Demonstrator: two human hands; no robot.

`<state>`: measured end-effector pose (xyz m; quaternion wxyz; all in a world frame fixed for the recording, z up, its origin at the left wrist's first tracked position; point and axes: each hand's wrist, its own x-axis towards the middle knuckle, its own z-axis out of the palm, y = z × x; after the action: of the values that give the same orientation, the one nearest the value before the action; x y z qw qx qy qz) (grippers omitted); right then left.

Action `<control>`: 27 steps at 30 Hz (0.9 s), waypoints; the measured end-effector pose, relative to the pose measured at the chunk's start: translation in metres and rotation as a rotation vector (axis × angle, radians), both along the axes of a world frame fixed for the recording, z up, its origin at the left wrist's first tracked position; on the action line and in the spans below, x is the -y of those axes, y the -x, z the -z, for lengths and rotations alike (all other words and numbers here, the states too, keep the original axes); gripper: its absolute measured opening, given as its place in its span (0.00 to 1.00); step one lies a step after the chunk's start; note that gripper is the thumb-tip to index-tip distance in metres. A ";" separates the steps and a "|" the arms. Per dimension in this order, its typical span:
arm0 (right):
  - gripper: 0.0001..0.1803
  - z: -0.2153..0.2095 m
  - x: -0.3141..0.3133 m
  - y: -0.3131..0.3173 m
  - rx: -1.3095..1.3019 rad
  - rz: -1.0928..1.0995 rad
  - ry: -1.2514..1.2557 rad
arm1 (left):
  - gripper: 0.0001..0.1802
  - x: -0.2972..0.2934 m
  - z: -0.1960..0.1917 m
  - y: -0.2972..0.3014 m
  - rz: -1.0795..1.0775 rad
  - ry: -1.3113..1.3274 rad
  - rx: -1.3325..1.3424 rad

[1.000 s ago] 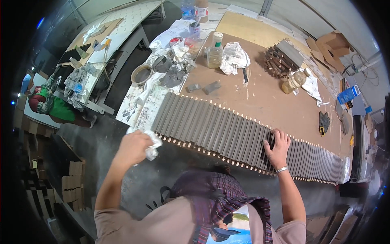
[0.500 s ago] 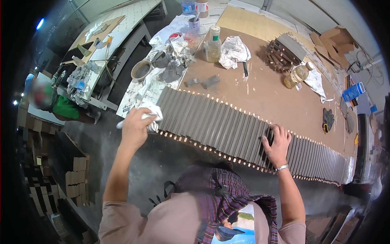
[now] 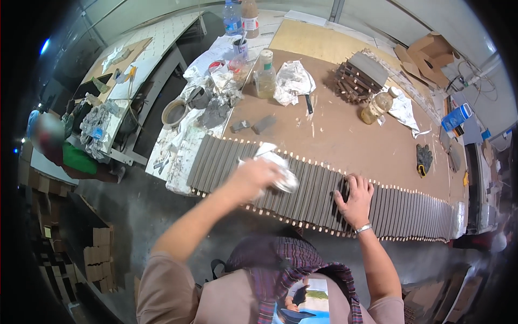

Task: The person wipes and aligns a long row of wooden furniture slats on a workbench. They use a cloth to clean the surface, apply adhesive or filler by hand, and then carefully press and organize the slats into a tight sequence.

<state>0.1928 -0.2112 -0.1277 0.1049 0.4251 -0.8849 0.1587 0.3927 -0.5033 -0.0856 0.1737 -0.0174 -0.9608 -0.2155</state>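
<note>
Gripping crumpled white rag (image 3: 275,168) over ribbed grey slats (image 3: 324,197).

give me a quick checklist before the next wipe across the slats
1. Left hand holds the rag: ok, white rag bunched in it, though blurred.
2. Rag over the slats: ok; whether it touches them, cannot tell.
3. Right hand steadies the slats: ok, flat on them, fingers spread.
4. Slats lie in an even row on the table: ok, no gaps visible.
5. Path clear along the row: ok, the two grey blocks lie off the slats.
6. Slat surface clean: cannot tell.
</note>
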 end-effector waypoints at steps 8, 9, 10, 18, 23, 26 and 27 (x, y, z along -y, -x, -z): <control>0.28 -0.020 0.005 -0.009 0.164 0.048 -0.019 | 0.12 0.091 -0.022 0.006 -0.400 0.228 -0.209; 0.28 -0.017 0.004 -0.007 0.187 0.055 -0.015 | 0.13 0.064 -0.024 0.014 -0.216 0.206 -0.146; 0.28 -0.018 0.004 -0.008 0.127 0.047 -0.054 | 0.13 0.053 -0.025 0.019 -0.071 0.265 -0.022; 0.28 -0.014 0.003 -0.007 0.136 0.043 0.003 | 0.17 0.107 -0.024 -0.018 -0.617 0.146 -0.271; 0.28 -0.017 0.006 -0.008 0.183 0.008 0.034 | 0.18 0.123 0.005 -0.070 -0.431 0.295 0.010; 0.27 -0.021 0.008 -0.009 0.211 0.030 0.003 | 0.23 0.154 -0.031 -0.101 -0.884 0.346 -0.137; 0.27 -0.023 0.009 -0.010 0.220 0.037 -0.005 | 0.29 0.145 -0.044 -0.102 -0.871 0.278 -0.249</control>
<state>0.2029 -0.2205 -0.1045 0.0092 0.3890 -0.8991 0.2004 0.4943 -0.6480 -0.0414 0.3578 0.3383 -0.8703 0.0118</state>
